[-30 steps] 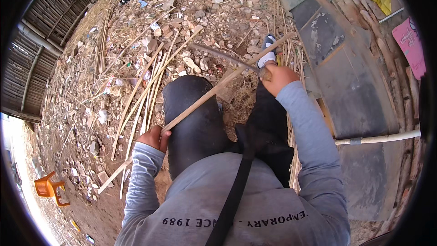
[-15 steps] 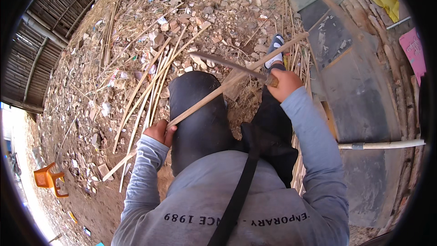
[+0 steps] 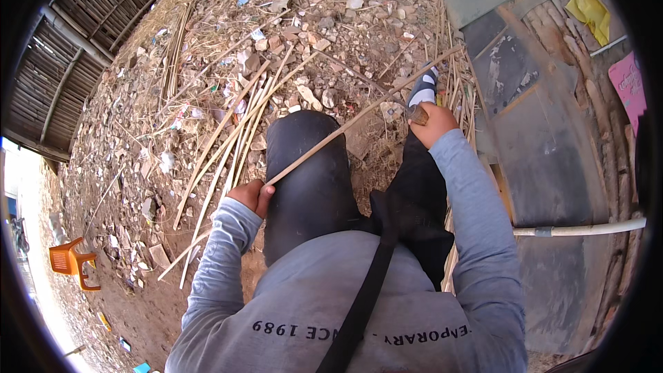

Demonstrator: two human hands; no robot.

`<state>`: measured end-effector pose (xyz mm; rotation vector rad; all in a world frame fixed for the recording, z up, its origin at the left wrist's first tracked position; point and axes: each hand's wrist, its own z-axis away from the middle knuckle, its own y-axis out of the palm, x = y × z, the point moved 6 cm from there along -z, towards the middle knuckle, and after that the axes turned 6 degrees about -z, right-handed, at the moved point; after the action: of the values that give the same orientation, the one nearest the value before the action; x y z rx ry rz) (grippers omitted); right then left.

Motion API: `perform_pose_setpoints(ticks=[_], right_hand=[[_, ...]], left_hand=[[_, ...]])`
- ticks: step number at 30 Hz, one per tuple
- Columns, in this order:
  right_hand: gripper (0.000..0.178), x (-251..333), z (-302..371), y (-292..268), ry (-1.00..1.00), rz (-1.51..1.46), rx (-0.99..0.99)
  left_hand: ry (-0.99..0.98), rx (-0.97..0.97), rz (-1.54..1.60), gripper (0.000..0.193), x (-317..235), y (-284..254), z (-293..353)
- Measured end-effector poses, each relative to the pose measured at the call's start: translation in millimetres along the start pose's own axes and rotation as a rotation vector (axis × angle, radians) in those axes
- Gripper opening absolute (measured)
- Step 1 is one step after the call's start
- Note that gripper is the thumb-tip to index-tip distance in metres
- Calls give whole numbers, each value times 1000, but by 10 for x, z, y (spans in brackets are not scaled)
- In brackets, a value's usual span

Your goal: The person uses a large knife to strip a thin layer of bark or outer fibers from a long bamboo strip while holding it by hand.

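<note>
My left hand (image 3: 253, 197) is closed around a long, pale bamboo strip (image 3: 331, 136). The strip slants over my dark-trousered knee, its far end near my foot and its near end passing beyond my left wrist. In my right hand (image 3: 438, 125) is the wooden handle of a long-bladed knife (image 3: 373, 83). Its thin, dark blade points away and to the left, close to the far part of the strip; whether the two touch I cannot tell. My right fingers are partly hidden behind the hand.
Several cut strips (image 3: 242, 124) lie on the stony ground at left, with more (image 3: 469, 100) beside my sandalled foot (image 3: 423, 86). Dark sheets (image 3: 552, 145) and poles lie at right, crossed by a white pipe (image 3: 580, 230). An orange chair (image 3: 72, 262) stands at far left.
The knife's blade has swung farther away and turned to look thinner. The held strip has also turned, showing a narrower face. Both hands stay closed in nearly the same places.
</note>
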<state>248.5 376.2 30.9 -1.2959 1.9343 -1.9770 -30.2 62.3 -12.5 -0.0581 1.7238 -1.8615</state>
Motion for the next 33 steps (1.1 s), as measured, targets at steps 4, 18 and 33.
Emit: perform_pose_setpoints(ticks=[4,18,33], right_hand=[[30,268,61,0,-28,135,9],[25,324,72,-4,-48,220,68],[39,265,-26,77,59,79,87]], left_hand=[[-43,11,-34,43,-12,-42,77],[19,-6,-60,45,23,-45,34],[25,-18,-56,45,35,12,-37]])
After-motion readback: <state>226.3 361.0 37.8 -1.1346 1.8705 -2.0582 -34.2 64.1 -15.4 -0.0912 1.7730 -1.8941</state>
